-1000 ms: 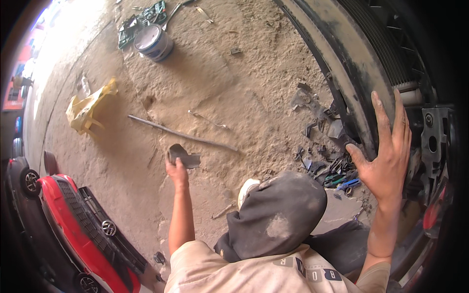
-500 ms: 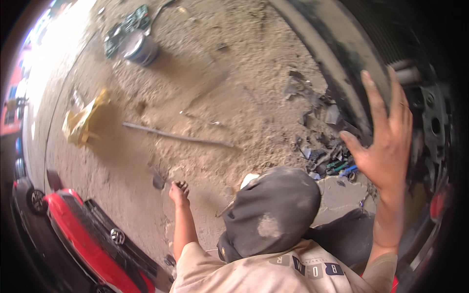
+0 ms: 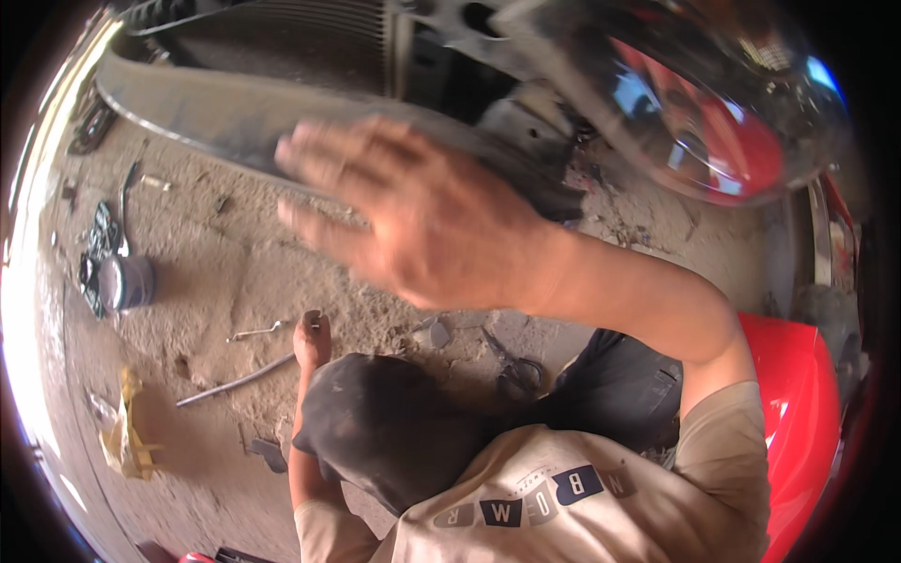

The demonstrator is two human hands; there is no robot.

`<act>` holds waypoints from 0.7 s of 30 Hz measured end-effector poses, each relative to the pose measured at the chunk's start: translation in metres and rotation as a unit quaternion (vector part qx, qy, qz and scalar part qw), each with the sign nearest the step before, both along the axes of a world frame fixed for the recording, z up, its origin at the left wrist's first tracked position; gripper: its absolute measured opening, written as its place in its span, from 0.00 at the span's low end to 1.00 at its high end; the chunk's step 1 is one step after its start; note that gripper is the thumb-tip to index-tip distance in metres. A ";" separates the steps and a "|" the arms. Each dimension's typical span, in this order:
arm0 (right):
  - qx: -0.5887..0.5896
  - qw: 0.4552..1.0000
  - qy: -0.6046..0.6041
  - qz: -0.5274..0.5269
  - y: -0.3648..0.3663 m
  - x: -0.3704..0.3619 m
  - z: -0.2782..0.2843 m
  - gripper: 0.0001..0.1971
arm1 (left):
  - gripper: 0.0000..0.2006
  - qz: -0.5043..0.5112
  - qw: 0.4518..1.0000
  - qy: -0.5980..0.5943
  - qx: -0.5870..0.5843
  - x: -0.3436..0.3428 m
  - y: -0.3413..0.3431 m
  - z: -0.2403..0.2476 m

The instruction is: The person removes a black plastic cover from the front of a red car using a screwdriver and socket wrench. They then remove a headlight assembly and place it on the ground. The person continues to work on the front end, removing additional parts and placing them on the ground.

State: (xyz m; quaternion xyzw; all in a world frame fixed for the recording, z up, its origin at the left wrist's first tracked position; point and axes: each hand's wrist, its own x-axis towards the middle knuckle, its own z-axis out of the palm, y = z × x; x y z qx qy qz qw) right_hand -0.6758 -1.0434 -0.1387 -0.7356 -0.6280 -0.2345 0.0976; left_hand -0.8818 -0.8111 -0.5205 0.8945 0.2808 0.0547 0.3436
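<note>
My right hand [image 3: 413, 211] reaches across the view, blurred, its fingers stretched out and its thumb apart. It holds nothing and is nearest a dusty, dark curved car panel [image 3: 253, 113]; I cannot tell whether they touch. Lower left, beside my dark-trousered knee [image 3: 375, 422], my left hand [image 3: 313, 340] is curled closed. Whatever it may hold is too small to make out. A grey rod [image 3: 235, 380] lies on the ground beside that hand, with a thin metal piece [image 3: 255, 331] beyond it. Black scissors-like cutters [image 3: 514, 366] lie on the ground between my legs.
A glossy headlight [image 3: 694, 122] juts in at the upper right. A red car body part [image 3: 798, 422] stands by my right side. Leftward on the dusty ground are a small bucket [image 3: 129, 282], dark green cloth [image 3: 99, 235] and a crumpled yellow bag [image 3: 124, 436].
My view has swung rightward, bringing the headlight and red part into sight. My right hand now extends leftward across the curved panel. The left hand stays low and curled.
</note>
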 end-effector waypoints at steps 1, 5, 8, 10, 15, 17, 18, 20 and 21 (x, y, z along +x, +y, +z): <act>-0.005 0.999 -0.022 0.023 -0.014 -0.005 -0.008 0.18 | 0.11 -0.031 0.999 0.014 -0.005 0.007 -0.011 0.004; 0.003 0.982 0.067 0.175 -0.094 -0.014 -0.033 0.12 | 0.10 -0.102 0.995 -0.002 -0.019 0.008 -0.023 -0.021; -0.139 0.980 0.098 0.107 -0.189 -0.004 -0.043 0.12 | 0.11 -0.114 0.991 -0.014 -0.069 0.028 -0.019 0.004; -0.272 0.932 0.231 -0.069 -0.256 0.018 -0.064 0.12 | 0.11 -0.149 0.987 -0.009 -0.061 0.048 -0.011 0.037; -0.246 0.786 0.305 -0.478 -0.434 0.042 -0.123 0.17 | 0.11 -0.220 0.975 0.006 -0.013 0.109 0.004 0.112; -0.182 0.711 0.338 -0.589 -0.495 0.025 -0.163 0.17 | 0.11 -0.264 0.964 0.016 0.018 0.134 0.016 0.130; -0.191 0.677 0.362 -0.612 -0.515 0.014 -0.185 0.18 | 0.11 -0.291 0.956 0.019 0.043 0.140 0.022 0.141; -0.202 0.568 0.425 -0.675 -0.573 -0.055 -0.231 0.20 | 0.11 -0.373 0.926 0.037 0.043 0.178 -0.003 0.156; -0.224 0.574 0.431 -0.659 -0.568 -0.040 -0.237 0.25 | 0.11 -0.346 0.935 0.049 0.055 0.157 0.008 0.177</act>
